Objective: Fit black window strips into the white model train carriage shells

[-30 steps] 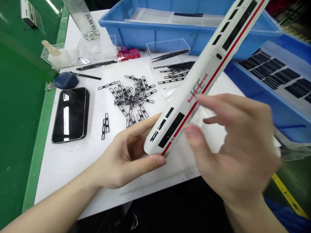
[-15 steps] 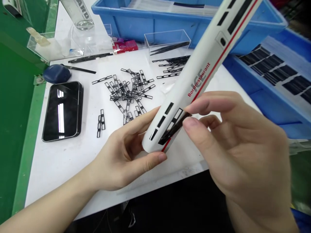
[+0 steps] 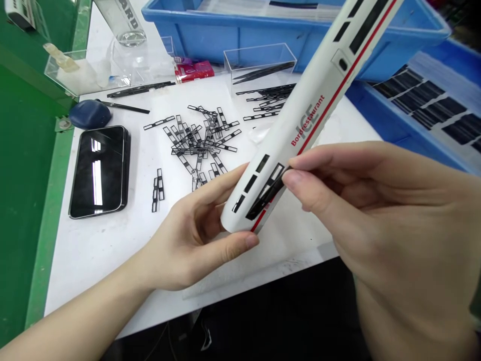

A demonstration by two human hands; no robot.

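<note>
My left hand (image 3: 203, 240) is wrapped round the lower end of a white model train car body (image 3: 289, 130), which is tilted up to the right. Its side carries a red stripe, dark window openings and the lettering "ICE Bordrestaurant". Between the thumb and forefinger of my right hand (image 3: 361, 210) is the upper end of a black window strip (image 3: 267, 194). The strip lies along a window opening near the car's lower end, its upper end partly hidden by my fingertips. Behind my left hand, a heap of small black window frames (image 3: 203, 138) is spread on the table.
A white table (image 3: 124, 271) bears a black phone-like device (image 3: 98, 173), a dark blue rounded object (image 3: 90, 114) and a clear box (image 3: 259, 57) with black strips. Blue bins (image 3: 210, 35) stand at the back and right. A red packet (image 3: 194, 71) lies near the back.
The black strip's upper end now lies closer against the car's side, with my right fingertips pressed nearer to it. My right wrist has swung to the right. The left hand keeps its grip.
</note>
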